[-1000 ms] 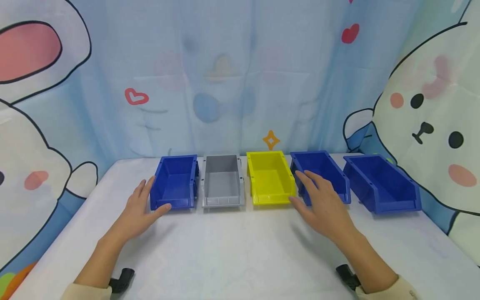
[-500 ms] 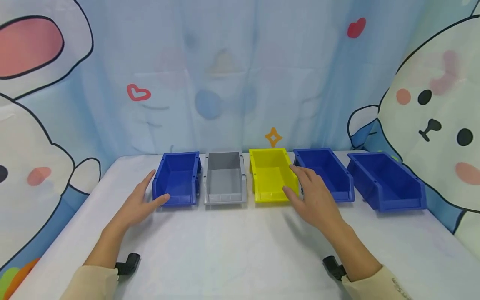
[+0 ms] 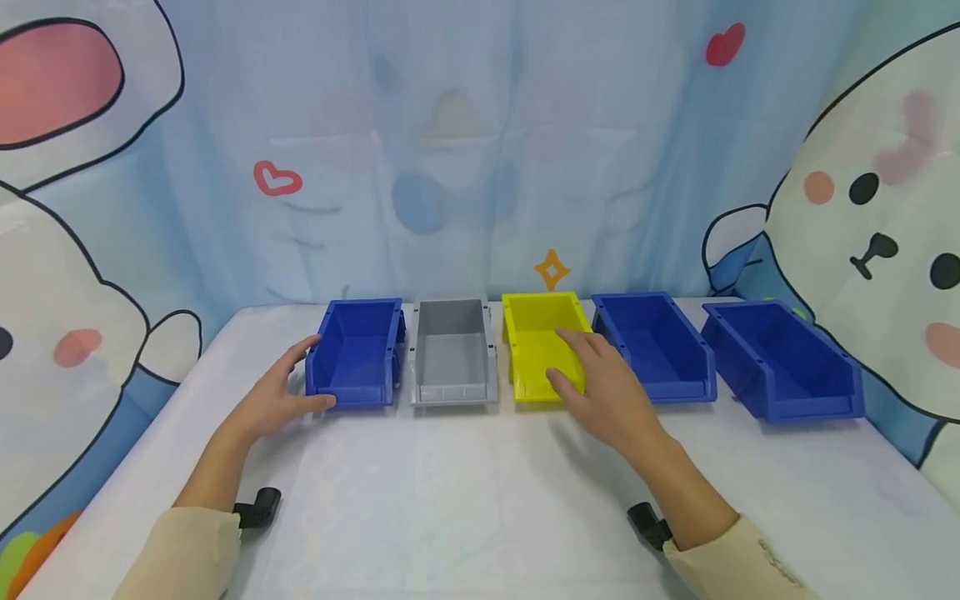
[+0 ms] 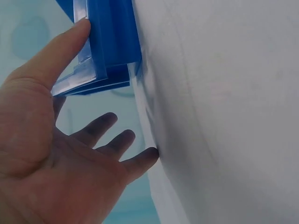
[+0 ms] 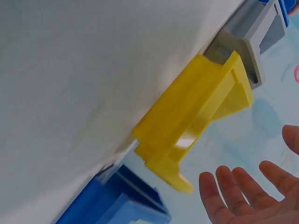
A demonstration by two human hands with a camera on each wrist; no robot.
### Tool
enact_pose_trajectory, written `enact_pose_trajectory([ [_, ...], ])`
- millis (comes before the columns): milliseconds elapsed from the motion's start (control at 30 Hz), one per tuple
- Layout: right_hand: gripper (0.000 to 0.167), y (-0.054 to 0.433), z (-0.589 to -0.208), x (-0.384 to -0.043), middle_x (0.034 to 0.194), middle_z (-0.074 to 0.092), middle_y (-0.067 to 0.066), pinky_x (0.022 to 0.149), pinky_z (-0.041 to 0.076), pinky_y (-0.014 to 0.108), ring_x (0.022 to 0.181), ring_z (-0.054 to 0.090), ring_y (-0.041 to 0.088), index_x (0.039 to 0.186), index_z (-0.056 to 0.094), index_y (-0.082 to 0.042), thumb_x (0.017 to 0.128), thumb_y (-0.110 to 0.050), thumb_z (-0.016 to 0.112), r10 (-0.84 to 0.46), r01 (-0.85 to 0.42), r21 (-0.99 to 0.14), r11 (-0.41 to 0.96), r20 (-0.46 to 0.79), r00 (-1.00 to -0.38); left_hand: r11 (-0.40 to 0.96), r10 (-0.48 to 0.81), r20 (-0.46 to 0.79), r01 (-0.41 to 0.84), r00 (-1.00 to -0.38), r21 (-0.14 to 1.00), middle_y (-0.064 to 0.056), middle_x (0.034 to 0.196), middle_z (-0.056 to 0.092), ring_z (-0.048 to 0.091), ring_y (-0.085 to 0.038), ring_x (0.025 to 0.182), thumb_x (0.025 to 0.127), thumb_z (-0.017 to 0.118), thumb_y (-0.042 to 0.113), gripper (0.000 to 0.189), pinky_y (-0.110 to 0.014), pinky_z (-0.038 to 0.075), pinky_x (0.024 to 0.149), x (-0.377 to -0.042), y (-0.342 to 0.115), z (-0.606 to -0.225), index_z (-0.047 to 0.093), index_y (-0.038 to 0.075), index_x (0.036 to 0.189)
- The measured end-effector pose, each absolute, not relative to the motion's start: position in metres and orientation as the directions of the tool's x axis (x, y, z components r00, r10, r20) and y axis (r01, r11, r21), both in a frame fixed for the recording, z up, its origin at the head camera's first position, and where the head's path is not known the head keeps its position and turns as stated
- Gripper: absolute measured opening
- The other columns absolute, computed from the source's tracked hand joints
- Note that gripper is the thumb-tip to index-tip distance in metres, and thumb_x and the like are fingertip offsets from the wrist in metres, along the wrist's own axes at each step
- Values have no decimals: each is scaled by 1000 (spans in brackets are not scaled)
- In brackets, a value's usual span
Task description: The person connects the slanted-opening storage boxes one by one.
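Note:
Five bins stand side by side in a row on the table. My left hand (image 3: 270, 400) is at the leftmost blue bin (image 3: 352, 354), thumb at its front corner and index finger along its left side. In the left wrist view the thumb (image 4: 70, 44) overlaps the rim of that bin (image 4: 114, 37), while the other fingers spread out below. My right hand (image 3: 607, 396) reaches over the right part of the yellow bin (image 3: 536, 358), fingers extended and holding nothing. The right wrist view shows its fingers (image 5: 240, 186) apart from the yellow bin (image 5: 182, 112).
A grey bin (image 3: 453, 354) stands between the left blue bin and the yellow one. Right of the yellow bin are two more blue bins, one nearer (image 3: 652, 346) and one at the far right (image 3: 787, 358), slightly angled. A printed curtain (image 3: 450, 167) hangs behind the white-covered table (image 3: 450, 500).
My right hand has moved left, from the nearer right-hand blue bin to over the yellow bin. The left hand has stayed by the leftmost blue bin. The view has tilted slightly.

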State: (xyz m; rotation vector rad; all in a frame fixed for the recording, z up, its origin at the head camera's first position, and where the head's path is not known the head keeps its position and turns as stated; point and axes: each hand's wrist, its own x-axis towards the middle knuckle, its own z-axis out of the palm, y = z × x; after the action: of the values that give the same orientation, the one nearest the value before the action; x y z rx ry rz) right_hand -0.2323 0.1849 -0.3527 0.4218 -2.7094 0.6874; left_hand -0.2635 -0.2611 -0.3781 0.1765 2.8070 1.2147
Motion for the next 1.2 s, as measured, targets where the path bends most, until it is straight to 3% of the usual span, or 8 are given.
enact_pose_trajectory([
  [533, 49, 115, -334, -264, 135, 64, 18, 96, 57, 48, 111, 65, 34, 148, 55, -7, 103, -26, 60, -228, -380, -462, 801, 352, -908, 677, 96, -12, 56, -995, 734, -24, 172, 13, 12, -56, 155, 93, 79, 33, 95, -79, 18, 117, -267, -261, -382, 19, 29, 167],
  [767, 58, 94, -324, -278, 146, 57, 22, 108, 52, 53, 126, 59, 38, 154, 46, -4, 103, -28, 59, -202, -255, -455, 853, 163, -966, 685, 94, -17, 52, -995, 727, -22, 172, 15, 15, -55, 155, 94, 78, 31, 94, -78, 19, 118, -269, -263, -387, 18, 31, 167],
  [1000, 68, 73, -325, -290, 159, 43, 24, 118, 42, 56, 144, 46, 41, 160, 31, -1, 103, -27, 57, -156, -135, -551, 824, 10, -988, 680, 99, -10, 60, -995, 730, -23, 172, 16, 16, -55, 155, 95, 76, 31, 93, -78, 19, 118, -269, -265, -387, 18, 31, 167],
  [1200, 75, 62, -334, -296, 163, 31, 29, 120, 39, 59, 146, 41, 45, 164, 21, -4, 102, -25, 58, -112, -66, -593, 803, -41, -993, 678, 100, -11, 60, -995, 733, -22, 172, 15, 14, -53, 156, 95, 76, 30, 93, -78, 18, 119, -269, -266, -387, 17, 31, 167],
])
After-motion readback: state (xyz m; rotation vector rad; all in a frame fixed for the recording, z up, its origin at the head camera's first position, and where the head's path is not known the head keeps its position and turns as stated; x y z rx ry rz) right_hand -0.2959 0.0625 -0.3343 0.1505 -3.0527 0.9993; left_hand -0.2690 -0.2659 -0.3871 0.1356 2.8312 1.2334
